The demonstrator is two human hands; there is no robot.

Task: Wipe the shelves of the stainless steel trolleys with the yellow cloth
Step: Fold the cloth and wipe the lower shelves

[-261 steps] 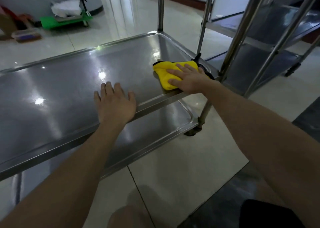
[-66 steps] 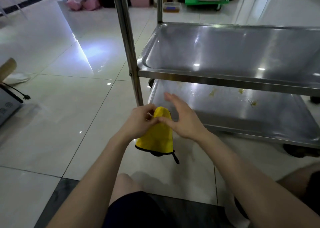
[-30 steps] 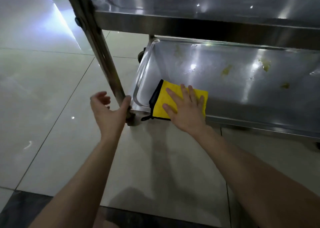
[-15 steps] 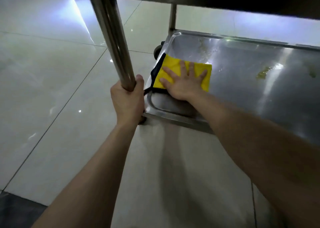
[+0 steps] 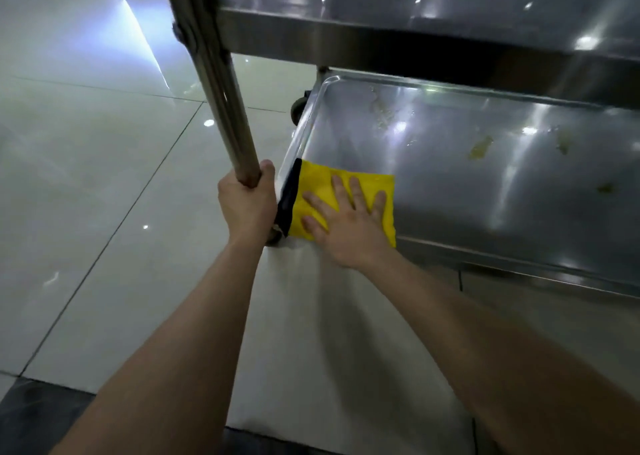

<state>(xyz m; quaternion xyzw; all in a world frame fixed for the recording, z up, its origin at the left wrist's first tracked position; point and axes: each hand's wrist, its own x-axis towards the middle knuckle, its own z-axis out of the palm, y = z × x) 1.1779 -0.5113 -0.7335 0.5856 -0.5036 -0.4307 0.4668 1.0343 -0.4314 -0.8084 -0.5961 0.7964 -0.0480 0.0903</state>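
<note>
Left hand (image 5: pixel 246 208) grips the trolley post (image 5: pixel 221 87); right hand (image 5: pixel 349 226), fingers spread, presses the yellow cloth (image 5: pixel 320 186) flat on the bottom shelf (image 5: pixel 485 191); no writing shows.

The trolley's bottom shelf (image 5: pixel 485 184) lies under the shelf above (image 5: pixel 415 11), with the upright post (image 5: pixel 221 108) at their near left corner. The left hand (image 5: pixel 247 205) is wrapped around the foot of that post. Just to its right, the cloth (image 5: pixel 322 195) lies flat in the near left corner of the bottom shelf, the right hand (image 5: pixel 349 226) spread on top of it. Food smears (image 5: pixel 479 148) sit farther right on the same shelf, apart from the cloth. A caster (image 5: pixel 298 110) shows beyond the shelf's far left corner, on the tiled floor (image 5: pixel 104 195).
</note>
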